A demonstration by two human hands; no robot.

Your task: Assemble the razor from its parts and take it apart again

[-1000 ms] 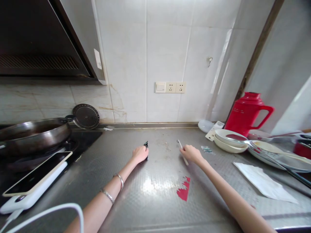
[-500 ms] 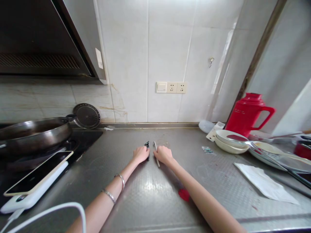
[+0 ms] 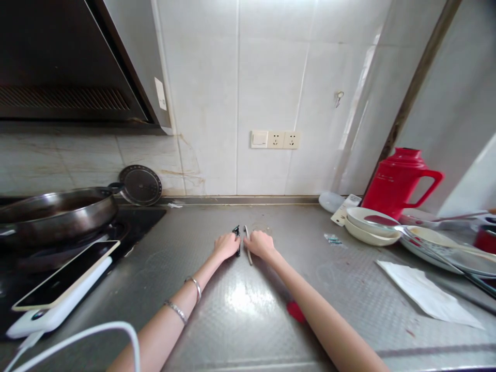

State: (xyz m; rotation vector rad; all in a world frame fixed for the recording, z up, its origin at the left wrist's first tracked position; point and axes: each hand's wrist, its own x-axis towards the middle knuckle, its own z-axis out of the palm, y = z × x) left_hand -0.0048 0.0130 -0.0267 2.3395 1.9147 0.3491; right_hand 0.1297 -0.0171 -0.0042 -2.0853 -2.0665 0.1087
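Observation:
Both hands rest low over the middle of the metal counter (image 3: 201,330), close to each other with a narrow gap between. My left hand (image 3: 226,245) is closed on a slim black object (image 3: 236,230), held roughly upright in the view; its upper end looks uneven, and my fingers cover much of it. Closed too, my right hand (image 3: 260,243) grips a thin whitish stick (image 3: 249,257) with a darker upper end. What kind of things these two are is too small to tell. A red item (image 3: 295,311) lies partly behind my right forearm.
Left: a steel pan (image 3: 65,214) on the stove, a phone (image 3: 67,276) on a white device with a cable (image 3: 116,325). Right: a red thermos flask (image 3: 397,183), stacked bowls (image 3: 366,235), plates, a white paper sheet (image 3: 426,294) and a small clear packet (image 3: 332,238).
The whole view has shifted slightly to the right. The whitish stick's lower end sits a little further left, nearer the black object; both hands keep their grip.

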